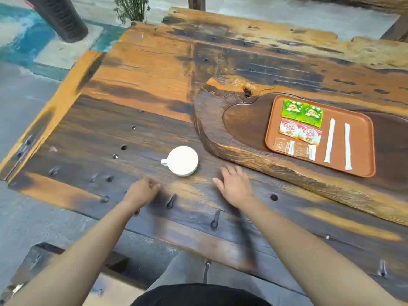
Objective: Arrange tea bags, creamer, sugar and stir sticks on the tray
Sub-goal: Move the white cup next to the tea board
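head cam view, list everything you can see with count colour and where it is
tray: 1, brown, on the wooden slab at right
tea bags: 2, green, tray's far left
creamer packets: 2, red and white, below the tea bags
sugar packets: 2, brownish clear, tray's near left
stir sticks: 2, white wrapped, tray's right part
cup: 1, white, on the table left of the slab
wooden slab: 1, dark brown, on the table
table: 1, orange and black wood
plant: 1, green, beyond the table
left hand: loosely curled, empty
right hand: open, flat, empty
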{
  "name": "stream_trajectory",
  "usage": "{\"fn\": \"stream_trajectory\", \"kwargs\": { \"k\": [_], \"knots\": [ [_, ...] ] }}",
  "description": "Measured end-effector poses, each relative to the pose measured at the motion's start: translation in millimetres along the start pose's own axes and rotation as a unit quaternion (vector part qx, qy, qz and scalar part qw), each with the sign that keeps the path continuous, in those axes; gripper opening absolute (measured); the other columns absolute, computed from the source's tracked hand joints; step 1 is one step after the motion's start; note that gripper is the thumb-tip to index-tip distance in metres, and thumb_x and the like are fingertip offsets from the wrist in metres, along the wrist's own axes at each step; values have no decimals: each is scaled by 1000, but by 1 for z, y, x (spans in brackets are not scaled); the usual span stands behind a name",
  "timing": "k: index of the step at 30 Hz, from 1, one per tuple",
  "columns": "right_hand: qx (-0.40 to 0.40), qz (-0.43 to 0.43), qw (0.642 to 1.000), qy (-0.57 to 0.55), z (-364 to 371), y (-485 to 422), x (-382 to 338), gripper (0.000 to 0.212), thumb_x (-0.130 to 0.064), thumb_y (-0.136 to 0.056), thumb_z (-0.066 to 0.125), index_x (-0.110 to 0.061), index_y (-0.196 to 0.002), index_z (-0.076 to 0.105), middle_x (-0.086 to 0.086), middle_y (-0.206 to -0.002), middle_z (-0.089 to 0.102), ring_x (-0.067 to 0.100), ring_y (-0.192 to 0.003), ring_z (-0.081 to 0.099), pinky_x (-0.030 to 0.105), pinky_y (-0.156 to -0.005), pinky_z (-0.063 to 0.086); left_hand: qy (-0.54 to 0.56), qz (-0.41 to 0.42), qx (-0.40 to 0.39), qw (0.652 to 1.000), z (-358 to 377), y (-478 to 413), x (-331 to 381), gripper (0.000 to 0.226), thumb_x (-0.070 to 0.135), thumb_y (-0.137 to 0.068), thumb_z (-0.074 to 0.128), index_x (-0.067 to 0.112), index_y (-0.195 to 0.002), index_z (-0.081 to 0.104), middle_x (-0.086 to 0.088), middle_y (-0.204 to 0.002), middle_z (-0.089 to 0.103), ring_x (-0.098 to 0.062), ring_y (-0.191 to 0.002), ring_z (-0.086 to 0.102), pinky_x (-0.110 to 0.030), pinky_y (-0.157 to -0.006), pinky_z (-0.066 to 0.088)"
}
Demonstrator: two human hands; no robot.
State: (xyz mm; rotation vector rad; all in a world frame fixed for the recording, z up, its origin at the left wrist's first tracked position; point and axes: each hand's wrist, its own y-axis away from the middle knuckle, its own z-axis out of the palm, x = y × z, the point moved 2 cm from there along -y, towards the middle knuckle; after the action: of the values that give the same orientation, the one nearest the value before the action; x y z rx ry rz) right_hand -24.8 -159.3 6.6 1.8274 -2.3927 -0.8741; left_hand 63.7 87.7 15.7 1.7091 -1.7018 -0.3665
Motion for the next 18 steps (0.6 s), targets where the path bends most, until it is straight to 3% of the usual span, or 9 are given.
{"fn": "stream_trajectory", "kwargs": {
  "k": [4, 8, 11, 13, 18],
  "knots": [
    [13, 62, 997, 42, 40, -2, 22, 66, -53, -94, 26, -20, -148, 10, 7, -159, 4, 32, -145, 1, 51, -118, 6, 195, 6, 51, 979, -7, -19, -3, 51, 33, -91, 48, 12, -135, 39, -15, -131, 53, -33, -115, 55, -42, -101, 44],
    [44, 63, 995, 69, 64, 0, 34, 68, -59, -92, 19, -25, -148, 1, 3, -160, -2, 29, -146, -6, 53, -118, 2, 404, 5, 9, 915, -6, -41, 14, 45, 26, -95, 42, 15, -138, 35, -9, -119, 50, -24, -102, 54, -35, -84, 52],
    [75, 59, 993, 68, 68, 0, 38, 70, -60, -87, 13, -26, -148, 8, 2, -159, 6, 29, -146, 2, 53, -116, 5, 451, 5, -55, 891, 1, -54, 24, 37, 26, -97, 38, 5, -127, 45, -8, -103, 56, -22, -99, 55, -32, -83, 51],
    [91, 57, 992, 68, 69, 1, 39, 68, -58, -89, 19, -25, -148, 13, 3, -159, 13, 29, -146, 8, 54, -116, 10, 456, 12, -85, 886, 5, -59, 26, 28, 25, -97, 39, 6, -113, 49, -9, -99, 59, -21, -90, 60, -28, -78, 56],
    [112, 56, 990, 64, 72, 2, 41, 65, -56, -91, 28, -25, -147, 16, 2, -158, 16, 27, -146, 11, 53, -116, 12, 501, 40, -75, 861, 7, -67, 25, 17, 21, -96, 42, 14, -85, 52, -8, -89, 64, -15, -81, 66, -18, -71, 58]
  ]
}}
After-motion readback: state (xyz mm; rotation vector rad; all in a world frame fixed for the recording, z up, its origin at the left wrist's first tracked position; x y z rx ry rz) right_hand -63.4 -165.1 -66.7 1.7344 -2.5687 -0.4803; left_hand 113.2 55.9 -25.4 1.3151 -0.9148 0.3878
